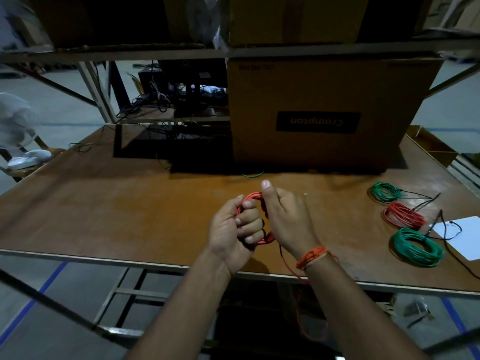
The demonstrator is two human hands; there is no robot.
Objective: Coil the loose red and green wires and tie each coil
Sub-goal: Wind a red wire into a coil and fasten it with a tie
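A coil of red wire (253, 197) is held above the brown table (130, 209), near its front edge. My left hand (233, 232) grips the coil's left side, its fingers curled through the loop. My right hand (283, 219) holds the coil's right side with the thumb raised. The red wire's loose tail (291, 268) drops below my right wrist and over the table edge to the floor. Three finished coils lie at the right: a small green coil (385, 192), a red coil (404, 215) and a larger green coil (415, 246).
A big cardboard box (324, 113) stands at the back of the table under a shelf. A short green wire piece (253, 174) lies before it. A white sheet (462, 235) and thin black wires (426, 201) sit at the right edge. Tangled cables (161, 131) lie at the back left.
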